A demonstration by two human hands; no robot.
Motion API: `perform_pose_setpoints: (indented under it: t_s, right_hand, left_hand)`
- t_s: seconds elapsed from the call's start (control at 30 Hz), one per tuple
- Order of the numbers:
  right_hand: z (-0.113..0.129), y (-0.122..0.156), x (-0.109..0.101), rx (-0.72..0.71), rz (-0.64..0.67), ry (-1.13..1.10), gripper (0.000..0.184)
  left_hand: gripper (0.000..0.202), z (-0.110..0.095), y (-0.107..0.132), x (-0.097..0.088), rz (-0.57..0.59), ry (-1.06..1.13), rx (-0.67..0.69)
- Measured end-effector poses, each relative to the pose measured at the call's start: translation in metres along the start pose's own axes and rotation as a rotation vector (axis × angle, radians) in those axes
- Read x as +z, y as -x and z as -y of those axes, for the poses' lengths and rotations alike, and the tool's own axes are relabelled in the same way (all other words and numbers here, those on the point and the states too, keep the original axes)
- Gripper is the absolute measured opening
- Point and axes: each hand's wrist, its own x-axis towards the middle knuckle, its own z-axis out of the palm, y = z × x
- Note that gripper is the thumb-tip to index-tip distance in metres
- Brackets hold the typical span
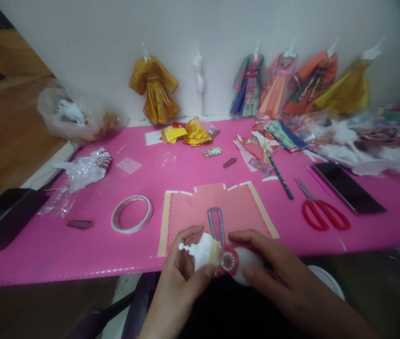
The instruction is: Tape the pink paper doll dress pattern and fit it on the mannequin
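Observation:
Both my hands hold a small white doll form (207,252) lying sideways at the near edge of the pink table (79,254). My left hand (182,278) grips its upper end, thumb pressed on a cream band. My right hand (273,273) wraps the lower end, fingers curled over it. A red round ornament (228,262) with a grey beaded strip (216,225) sits around the doll's middle. Just behind lies a flat salmon paper garment piece (235,207) with cream borders.
A tape roll (131,214) lies left of the garment piece. Red scissors (322,214), a dark pen (281,179) and a phone (348,187) lie to the right. Dressed paper dolls (157,89) stand along the wall. Paper scraps and plastic bags (79,172) clutter the back. A black device (2,216) sits at far left.

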Motion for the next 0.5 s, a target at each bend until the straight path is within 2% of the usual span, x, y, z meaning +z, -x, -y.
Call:
perform_pose_setpoints:
  t_s: [0.1, 0.2, 0.5]
  right_hand:
    - [0.013, -0.01, 0.006, -0.048, -0.019, -0.068, 0.029]
    - [0.019, -0.017, 0.011, -0.025, -0.05, -0.045, 0.031]
    - [0.014, -0.022, 0.013, -0.044, -0.049, -0.059, 0.02]
  left_hand:
    - [0.041, -0.003, 0.0, 0.007, 0.009, 0.025, 0.021]
    - [0.034, -0.007, 0.001, 0.01, 0.049, 0.096, 0.01]
    - [0.035, -0.009, 0.0, 0.008, 0.073, 0.106, -0.014]
